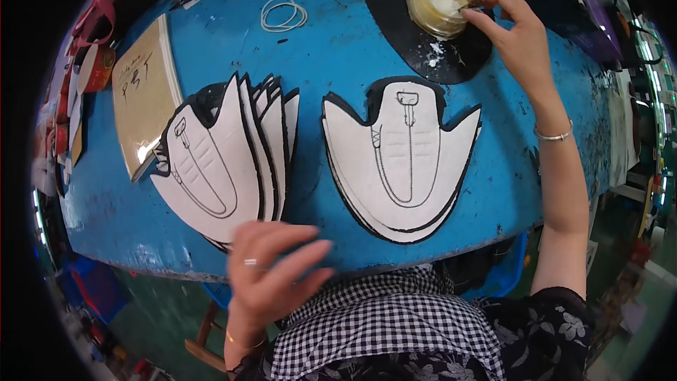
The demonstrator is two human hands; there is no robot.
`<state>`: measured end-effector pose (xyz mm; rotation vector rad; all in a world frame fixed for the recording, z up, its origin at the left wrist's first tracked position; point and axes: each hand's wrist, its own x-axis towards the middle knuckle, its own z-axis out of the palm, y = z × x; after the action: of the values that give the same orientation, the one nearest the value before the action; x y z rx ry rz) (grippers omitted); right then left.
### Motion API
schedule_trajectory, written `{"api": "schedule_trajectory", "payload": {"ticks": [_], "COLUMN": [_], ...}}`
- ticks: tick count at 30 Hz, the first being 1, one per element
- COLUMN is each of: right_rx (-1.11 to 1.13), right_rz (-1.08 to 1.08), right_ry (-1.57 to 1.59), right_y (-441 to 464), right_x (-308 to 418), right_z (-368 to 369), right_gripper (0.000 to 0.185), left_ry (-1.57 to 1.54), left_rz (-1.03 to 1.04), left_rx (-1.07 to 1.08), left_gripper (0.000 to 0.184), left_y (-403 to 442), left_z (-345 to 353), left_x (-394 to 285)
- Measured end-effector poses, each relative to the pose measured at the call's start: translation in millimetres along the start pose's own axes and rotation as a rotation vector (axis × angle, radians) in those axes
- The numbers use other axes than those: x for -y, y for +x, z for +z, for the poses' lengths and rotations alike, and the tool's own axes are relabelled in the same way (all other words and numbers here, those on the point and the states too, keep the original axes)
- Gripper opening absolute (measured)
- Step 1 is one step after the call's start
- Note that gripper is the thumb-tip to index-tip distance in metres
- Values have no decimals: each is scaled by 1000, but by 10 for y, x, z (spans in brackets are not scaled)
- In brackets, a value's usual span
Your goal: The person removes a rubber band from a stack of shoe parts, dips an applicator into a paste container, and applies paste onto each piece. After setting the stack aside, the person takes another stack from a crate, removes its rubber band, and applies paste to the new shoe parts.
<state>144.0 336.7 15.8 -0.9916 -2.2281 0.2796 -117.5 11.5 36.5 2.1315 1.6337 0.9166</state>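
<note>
In the head view, the left hand [271, 268], blurred, is open with its fingers loosely spread at the near end of the fanned stack of white pieces [204, 180]; contact cannot be told. That stack lies ahead of this hand, its long axis running away and slanting left. The neater stack [410, 169] lies on the blue worktop [310, 63] to the right, its axis nearly straight away from the body. Beyond it, the right hand [522, 35] has fingers bent together at the jar's mouth; whether they grip anything cannot be told. The jar [438, 27] stands over a black sheet [395, 25].
</note>
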Motion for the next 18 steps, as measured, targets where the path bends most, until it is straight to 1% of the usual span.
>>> {"api": "schedule_trajectory", "payload": {"ticks": [2, 3, 5, 7, 9, 11, 14, 18], "right_rx": [-36, -53, 8, 107, 294, 435, 471, 292], "right_rz": [36, 58, 174, 265, 222, 202, -42, -99], "right_ry": [2, 1, 262, 525, 498, 466, 356, 213], "right_y": [-104, -174, -318, -490, -696, -830, -899, -772], "right_x": [29, 66, 179, 443, 614, 833, 891, 783], "right_z": [-52, -71, -93, -146, -155, -157, -59, 95], "right_gripper": [19, 19, 18, 17, 20, 23, 22, 22], "left_ry": [-15, -53, -133, -144, -124, -81, -30, 23], "left_rz": [101, 122, 167, 157, 148, 146, 159, 193], "left_rx": [78, 66, 45, 64, 82, 83, 85, 97], "left_gripper": [38, 38, 39, 39, 39, 39, 38, 36], "left_y": [78, 109, 165, 232, 304, 320, 341, 381], "left_z": [212, 328, 551, 702, 797, 860, 890, 876], "left_x": [-94, -116, -137, -154, -176, -183, -176, -170]}}
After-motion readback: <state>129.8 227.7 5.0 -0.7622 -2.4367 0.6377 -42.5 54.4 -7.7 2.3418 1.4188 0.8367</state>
